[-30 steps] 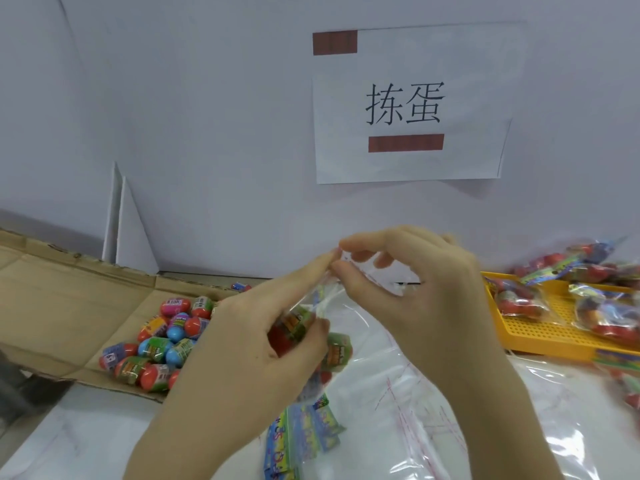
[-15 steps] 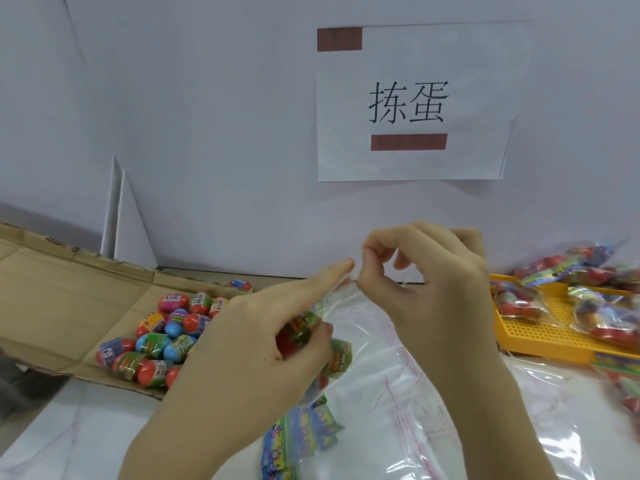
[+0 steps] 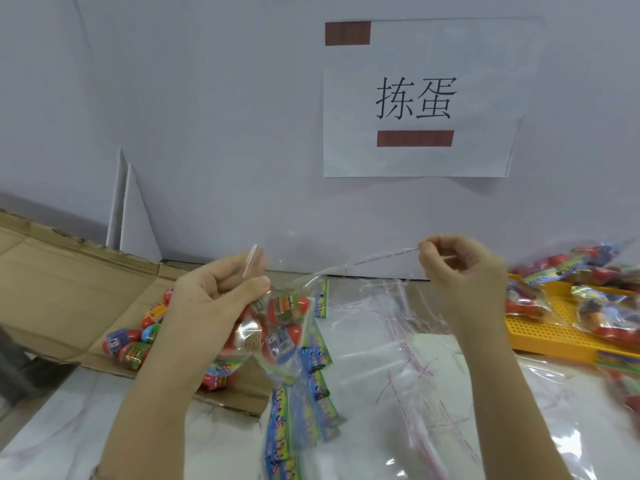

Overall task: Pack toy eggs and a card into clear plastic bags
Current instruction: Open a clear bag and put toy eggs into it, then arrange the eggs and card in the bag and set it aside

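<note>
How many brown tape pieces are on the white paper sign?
2. One tape piece at the top left corner of the paper sign, the other below its printed characters. None seems hidden.

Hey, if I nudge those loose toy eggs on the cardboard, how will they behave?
The loose colourful plastic toy eggs look rounded and glossy, so they'd probably roll and slip easily. The flat brown cardboard flap under them shows no raised near edge, so some might stray onto the white table.
</note>
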{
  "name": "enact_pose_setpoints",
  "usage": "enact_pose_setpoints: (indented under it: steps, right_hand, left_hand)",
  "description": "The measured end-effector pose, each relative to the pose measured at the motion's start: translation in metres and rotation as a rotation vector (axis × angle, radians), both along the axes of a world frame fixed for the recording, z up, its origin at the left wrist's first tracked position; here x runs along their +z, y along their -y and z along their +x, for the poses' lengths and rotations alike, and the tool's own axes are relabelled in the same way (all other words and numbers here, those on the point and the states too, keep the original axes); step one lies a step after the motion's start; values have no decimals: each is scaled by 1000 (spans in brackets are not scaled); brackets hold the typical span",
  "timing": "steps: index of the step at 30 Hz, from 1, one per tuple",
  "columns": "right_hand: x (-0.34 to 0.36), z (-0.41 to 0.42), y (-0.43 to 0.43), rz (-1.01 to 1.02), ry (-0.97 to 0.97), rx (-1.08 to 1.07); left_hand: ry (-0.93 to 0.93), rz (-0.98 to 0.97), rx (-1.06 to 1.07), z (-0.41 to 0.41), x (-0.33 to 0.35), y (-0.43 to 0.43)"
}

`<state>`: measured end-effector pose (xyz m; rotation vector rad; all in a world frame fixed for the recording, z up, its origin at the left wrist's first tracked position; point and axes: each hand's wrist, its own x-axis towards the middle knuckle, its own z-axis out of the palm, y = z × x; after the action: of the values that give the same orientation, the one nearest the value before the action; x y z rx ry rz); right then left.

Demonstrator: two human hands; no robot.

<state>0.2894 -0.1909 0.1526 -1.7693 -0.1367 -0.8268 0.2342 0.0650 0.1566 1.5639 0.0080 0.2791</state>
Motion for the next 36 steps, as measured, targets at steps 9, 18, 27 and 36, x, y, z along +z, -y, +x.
enact_pose_setpoints:
  steps: [9,18,27,36]
  right_hand:
    - [-79,25,1,-155,-495,-113]
    - [-54,21,15,-851,-782,51]
    - [9,-12,51,-232,-836,528]
    - [34,-28,34,102,-461,850]
  left_hand:
    - [-73,120,238,4,-6,1]
    - [-54,-141,145,3,0,6]
    - [0,-279,-29,-5,14,28]
    - [36,-455,-188,-11,19,40]
